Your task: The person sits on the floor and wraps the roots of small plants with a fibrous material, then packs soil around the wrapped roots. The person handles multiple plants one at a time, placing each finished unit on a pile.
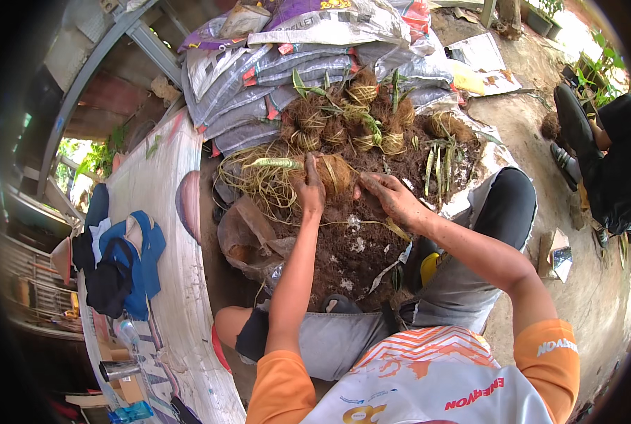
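My left hand holds a ball of brown coconut fibre with a variegated leaf sticking out to its left. Yellowish twine goes around the ball. At the ball's right side, my right hand pinches the twine between thumb and fingers. A tangled heap of the same twine lies at the left, and a loose strand runs below my hands. Beyond the ball, several fibre balls wound with twine stand with leaves in them. Cut leaves lie on the dark loose fibre at the right.
Stacked filled sacks stand behind the wrapped balls. A clear plastic bag lies left of the loose fibre. Further left, a long pale board bears a blue cloth bag. Another person sits at the far right.
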Available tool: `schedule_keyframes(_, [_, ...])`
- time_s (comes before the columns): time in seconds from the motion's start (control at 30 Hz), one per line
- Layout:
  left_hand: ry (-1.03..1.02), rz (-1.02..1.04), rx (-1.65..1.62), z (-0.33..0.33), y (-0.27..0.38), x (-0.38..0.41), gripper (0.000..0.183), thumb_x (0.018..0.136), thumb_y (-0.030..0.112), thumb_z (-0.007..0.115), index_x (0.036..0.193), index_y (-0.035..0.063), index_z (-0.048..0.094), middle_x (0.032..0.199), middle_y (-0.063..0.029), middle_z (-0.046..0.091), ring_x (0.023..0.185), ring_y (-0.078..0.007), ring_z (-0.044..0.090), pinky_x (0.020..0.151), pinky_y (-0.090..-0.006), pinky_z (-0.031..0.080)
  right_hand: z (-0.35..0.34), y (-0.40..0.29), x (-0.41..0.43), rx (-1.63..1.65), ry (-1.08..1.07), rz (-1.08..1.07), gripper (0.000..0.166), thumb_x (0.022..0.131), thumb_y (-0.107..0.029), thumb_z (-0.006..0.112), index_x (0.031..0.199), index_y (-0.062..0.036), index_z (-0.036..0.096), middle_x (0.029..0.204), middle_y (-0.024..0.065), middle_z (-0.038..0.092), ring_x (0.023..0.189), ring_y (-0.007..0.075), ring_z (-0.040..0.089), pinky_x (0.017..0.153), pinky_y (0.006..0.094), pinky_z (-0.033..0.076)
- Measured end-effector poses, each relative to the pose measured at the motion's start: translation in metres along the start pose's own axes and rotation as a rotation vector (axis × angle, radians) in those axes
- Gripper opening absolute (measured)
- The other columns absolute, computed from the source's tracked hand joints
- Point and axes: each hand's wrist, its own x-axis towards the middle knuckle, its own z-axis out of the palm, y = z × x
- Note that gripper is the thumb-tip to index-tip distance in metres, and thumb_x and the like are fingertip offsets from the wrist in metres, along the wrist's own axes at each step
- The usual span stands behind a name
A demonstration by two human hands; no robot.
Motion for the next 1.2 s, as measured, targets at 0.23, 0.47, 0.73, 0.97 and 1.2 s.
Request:
schedule_keyframes(0.23, [-0.125,0.017,0.344,-0.022,-0.047,0.004,0.074,0.087,0.047,0.062,0.132,-0.007,0.039,0.128,-0.0215,0.048,0.118,-0.0303,0.048,0.102,-0.0401,0.036,-0.02,-0.018,0.012,0.144,0.072,-0.072,0.034,0.1,-0.037,0.04,0.086,-0.0101,0.055,0.056,-0.0094,0.024,0.048,0.0046,0.02,0.045,0.0238,0.017])
schedule_keyframes(0.47, [-0.323,-0.004,0.408,-0.007,-0.02,-0.006,0.058,0.086,0.043,0.063,0.125,0.0014,0.051,0.12,-0.0172,0.057,0.107,-0.029,0.056,0.093,-0.0415,0.045,-0.017,-0.025,0.002,0.002,0.091,-0.042,0.033,0.1,-0.036,0.041,0.086,-0.0103,0.057,0.053,-0.0094,0.031,0.044,0.0053,0.023,0.042,0.0231,0.019])
schedule_keyframes(0.73, [-0.543,-0.283,0.26,-0.006,-0.017,-0.012,0.062,0.083,0.053,0.062,0.126,0.0081,0.056,0.128,-0.0104,0.056,0.113,-0.0166,0.053,0.105,-0.0375,0.035,-0.084,-0.03,0.029,0.463,0.316,-0.007,0.026,0.1,-0.034,0.039,0.088,-0.0152,0.053,0.056,-0.0108,0.022,0.046,0.0048,0.019,0.042,0.0229,0.018])
schedule_keyframes(0.97, [-0.841,-0.313,-0.019,-0.001,0.003,-0.016,0.04,0.086,0.043,0.062,0.101,0.0057,0.061,0.104,-0.0041,0.059,0.105,-0.0164,0.054,0.098,-0.034,0.04,-0.099,-0.005,0.043,0.531,0.366,0.06,0.023,0.099,-0.029,0.039,0.09,-0.0136,0.053,0.055,-0.0101,0.022,0.046,0.0048,0.02,0.042,0.0228,0.019])
schedule_keyframes(1.2, [-0.909,-0.429,-0.384,0.017,0.022,-0.034,0.027,0.089,0.035,0.057,0.088,0.009,0.052,0.095,-0.0054,0.056,0.095,-0.0172,0.054,0.089,-0.0338,0.044,-0.121,0.022,0.064,0.754,0.349,0.167,0.022,0.098,-0.028,0.039,0.092,-0.0111,0.052,0.052,-0.0092,0.024,0.042,0.0066,0.019,0.04,0.0236,0.018])
